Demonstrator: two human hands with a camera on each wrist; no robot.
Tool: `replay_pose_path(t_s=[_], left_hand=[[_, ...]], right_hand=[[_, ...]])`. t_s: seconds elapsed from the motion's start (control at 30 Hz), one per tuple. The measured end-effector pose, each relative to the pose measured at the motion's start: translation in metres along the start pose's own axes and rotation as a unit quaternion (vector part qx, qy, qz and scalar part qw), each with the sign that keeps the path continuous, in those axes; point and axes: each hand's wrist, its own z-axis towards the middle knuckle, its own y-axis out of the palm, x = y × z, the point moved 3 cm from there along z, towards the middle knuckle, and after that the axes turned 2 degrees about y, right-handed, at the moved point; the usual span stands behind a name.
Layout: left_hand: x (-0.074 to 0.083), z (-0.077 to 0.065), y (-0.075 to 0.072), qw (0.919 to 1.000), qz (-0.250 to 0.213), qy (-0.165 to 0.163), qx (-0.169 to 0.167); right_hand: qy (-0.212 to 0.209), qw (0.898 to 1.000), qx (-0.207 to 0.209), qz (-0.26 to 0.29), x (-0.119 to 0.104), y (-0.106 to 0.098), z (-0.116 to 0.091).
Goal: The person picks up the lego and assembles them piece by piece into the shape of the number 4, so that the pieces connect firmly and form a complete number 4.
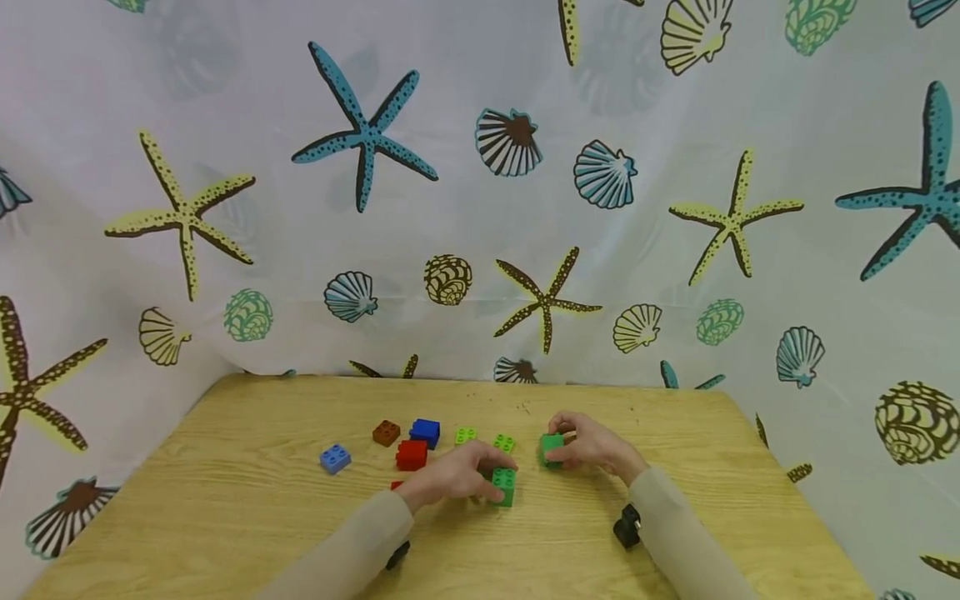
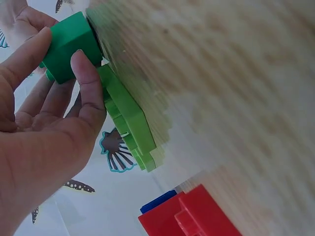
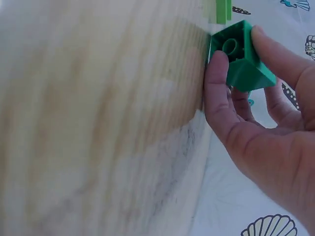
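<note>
My left hand (image 1: 456, 475) pinches a green toy building brick (image 1: 504, 488) between thumb and fingers, studs up in the head view. In the left wrist view this brick (image 2: 74, 46) is right at the wooden tabletop. Further right, my right hand (image 1: 594, 446) grips a second green brick (image 1: 552, 451). The right wrist view shows that brick (image 3: 253, 71) turned so its hollow underside and inner tube face the camera. Two lime green bricks (image 1: 504, 442) (image 1: 466, 435) lie just beyond my left hand, one partly hidden by it.
Left of my hands on the wooden table (image 1: 247, 500) are a red brick (image 1: 412, 455), a dark blue brick (image 1: 425, 432), a brown brick (image 1: 386, 432) and a light blue brick (image 1: 335, 458). Another red piece (image 1: 397, 484) peeks out behind my left wrist. A shell-and-starfish patterned curtain (image 1: 450, 217) surrounds the table.
</note>
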Motion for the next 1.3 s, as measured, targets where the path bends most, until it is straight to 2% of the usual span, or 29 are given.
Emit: replay_pose_path(t_s=[0.2,0.5,0.67,0.87,1.1,1.3], left_hand=[[-0.001,0.001,-0.004,0.9992,-0.041,0.003,0.002],[0.000,0.000,-0.011,0.9939,-0.072,0.028,0.078],[0.000,0.001,-0.010,0.9922,-0.082,0.026,0.090],[-0.002,0.002,-0.011,0.9877,-0.115,0.027,0.103],[-0.001,0.003,-0.013,0.9872,-0.107,0.031,0.114],[-0.001,0.008,-0.013,0.9868,-0.091,0.036,0.129]], right_hand=[[-0.005,1.000,0.017,-0.009,-0.001,0.002,-0.002],[-0.037,0.999,0.022,-0.027,-0.011,0.015,-0.010],[-0.039,0.998,0.024,-0.045,-0.015,0.027,-0.010],[-0.030,0.999,0.020,-0.037,-0.018,0.044,-0.008],[-0.024,0.999,0.016,-0.024,-0.018,0.051,-0.006],[-0.011,1.000,0.001,0.010,-0.016,0.051,-0.007]])
